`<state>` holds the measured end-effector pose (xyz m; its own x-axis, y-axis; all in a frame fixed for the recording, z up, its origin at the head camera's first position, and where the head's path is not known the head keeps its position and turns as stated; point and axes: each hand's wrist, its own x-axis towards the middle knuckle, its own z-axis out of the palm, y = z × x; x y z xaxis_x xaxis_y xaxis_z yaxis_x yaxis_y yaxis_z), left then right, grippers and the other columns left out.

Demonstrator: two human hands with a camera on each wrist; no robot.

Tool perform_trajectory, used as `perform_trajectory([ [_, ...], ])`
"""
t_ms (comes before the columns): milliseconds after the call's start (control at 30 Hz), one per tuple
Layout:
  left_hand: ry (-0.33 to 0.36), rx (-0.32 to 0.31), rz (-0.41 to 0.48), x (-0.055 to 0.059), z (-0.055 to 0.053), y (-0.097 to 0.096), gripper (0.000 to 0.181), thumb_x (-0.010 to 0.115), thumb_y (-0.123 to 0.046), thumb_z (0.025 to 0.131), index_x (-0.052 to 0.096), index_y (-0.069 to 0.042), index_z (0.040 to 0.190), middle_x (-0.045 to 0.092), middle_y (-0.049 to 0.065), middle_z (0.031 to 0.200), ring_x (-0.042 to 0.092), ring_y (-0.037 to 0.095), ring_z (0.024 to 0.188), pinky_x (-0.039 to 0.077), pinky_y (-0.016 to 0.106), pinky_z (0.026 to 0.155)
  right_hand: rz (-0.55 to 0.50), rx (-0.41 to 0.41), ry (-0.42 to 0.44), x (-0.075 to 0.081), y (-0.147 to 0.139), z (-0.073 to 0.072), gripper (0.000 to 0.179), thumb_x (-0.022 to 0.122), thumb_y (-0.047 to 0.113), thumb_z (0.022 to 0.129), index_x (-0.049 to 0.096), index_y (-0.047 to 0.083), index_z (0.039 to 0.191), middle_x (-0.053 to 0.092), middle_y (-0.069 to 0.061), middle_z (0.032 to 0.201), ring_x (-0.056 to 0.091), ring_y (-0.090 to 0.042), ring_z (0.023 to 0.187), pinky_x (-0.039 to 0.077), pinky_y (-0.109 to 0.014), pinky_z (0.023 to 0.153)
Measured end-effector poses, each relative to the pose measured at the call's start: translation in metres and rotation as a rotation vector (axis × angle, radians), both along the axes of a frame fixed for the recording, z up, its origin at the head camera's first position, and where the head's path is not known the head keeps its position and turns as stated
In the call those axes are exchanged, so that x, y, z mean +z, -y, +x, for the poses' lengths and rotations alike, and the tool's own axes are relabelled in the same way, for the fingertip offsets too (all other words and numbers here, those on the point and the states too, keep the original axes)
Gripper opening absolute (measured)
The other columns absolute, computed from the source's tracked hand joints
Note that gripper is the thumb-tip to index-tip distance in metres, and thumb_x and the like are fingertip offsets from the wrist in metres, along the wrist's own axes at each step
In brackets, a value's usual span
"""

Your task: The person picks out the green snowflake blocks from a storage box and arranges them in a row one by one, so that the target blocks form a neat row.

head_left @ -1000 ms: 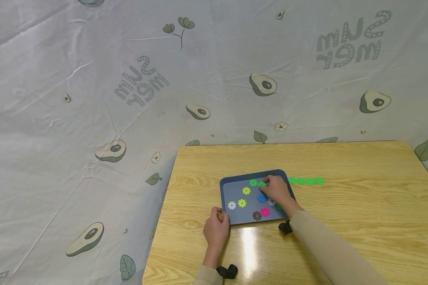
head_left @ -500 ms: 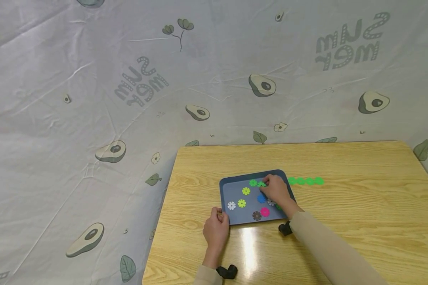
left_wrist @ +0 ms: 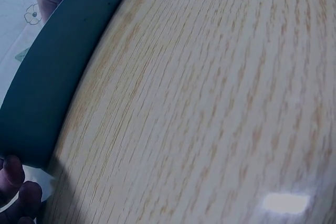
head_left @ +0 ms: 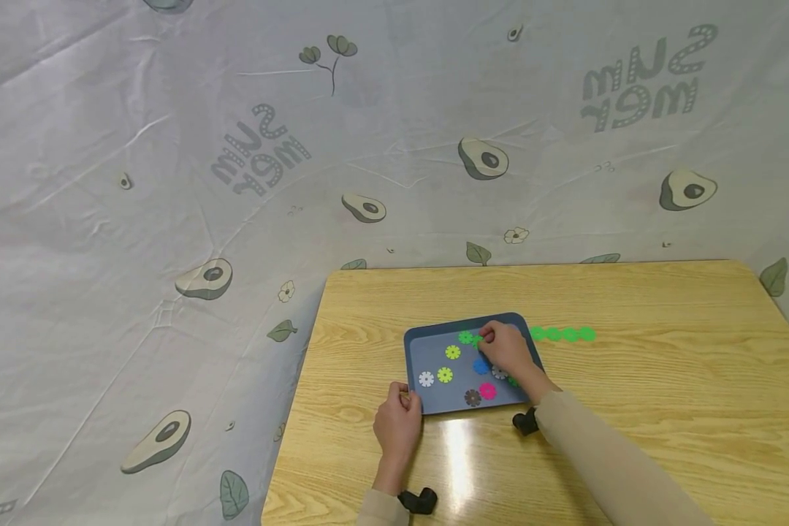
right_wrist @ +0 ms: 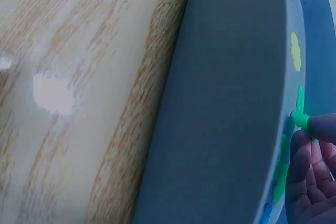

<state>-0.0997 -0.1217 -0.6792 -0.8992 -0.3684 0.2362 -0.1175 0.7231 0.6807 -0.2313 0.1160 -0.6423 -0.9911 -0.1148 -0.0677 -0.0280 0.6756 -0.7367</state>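
Note:
Inside the blue-grey tray [head_left: 434, 400], my right hand [head_left: 508, 349] pinches a green notched plastic disc [right_wrist: 301, 119] between thumb and finger. The pinched disc is tilted and overlaps another green disc [head_left: 465, 337] lying near the tray's back wall. My left hand [head_left: 397, 425] holds the tray at its front left corner, with fingertips [left_wrist: 11, 174] against the tray wall. Around the right hand lie a blue disc [head_left: 481, 366], a pink disc [head_left: 488, 391], a brown disc [head_left: 473, 397] and a white disc [head_left: 497, 372], partly covered by the hand.
Two yellow-green discs, one of them a near disc [head_left: 445, 375], and a white disc [head_left: 426, 379] lie in the tray's left half. Right of the tray, a row of green discs [head_left: 570, 334] lies on the wooden table [head_left: 664, 380]. A printed cloth [head_left: 408, 131] hangs behind.
My right hand has shifted slightly left with the pinched green disc, which now sits closer to the other green disc. The left hand stays at the tray corner.

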Motion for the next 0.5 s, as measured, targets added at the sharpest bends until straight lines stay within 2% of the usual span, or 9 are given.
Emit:
perform_trajectory([
  [233,0.035,0.002,0.006,-0.004,0.001,0.001,0.005,0.069,-0.023,0.093,0.067,-0.018,0.093,0.045,-0.017,0.057,0.041,0.005,0.047,0.032,0.030,0.046,-0.024,0.013,-0.030,0.007,-0.003,0.004,0.022,0.069,0.013,0.096,0.069,-0.001,0.113,0.068,-0.010,0.096,0.063,-0.027,0.086,0.050,-0.047,0.079],
  [500,0.000,-0.009,0.011,-0.008,0.000,0.001,0.005,0.069,-0.021,0.093,0.067,-0.016,0.092,0.045,-0.018,0.056,0.041,0.005,0.047,0.032,0.030,0.045,-0.065,0.009,-0.098,0.017,-0.012,0.003,0.022,0.067,0.014,0.098,0.069,-0.001,0.114,0.068,-0.010,0.096,0.065,-0.027,0.087,0.052,-0.045,0.079],
])
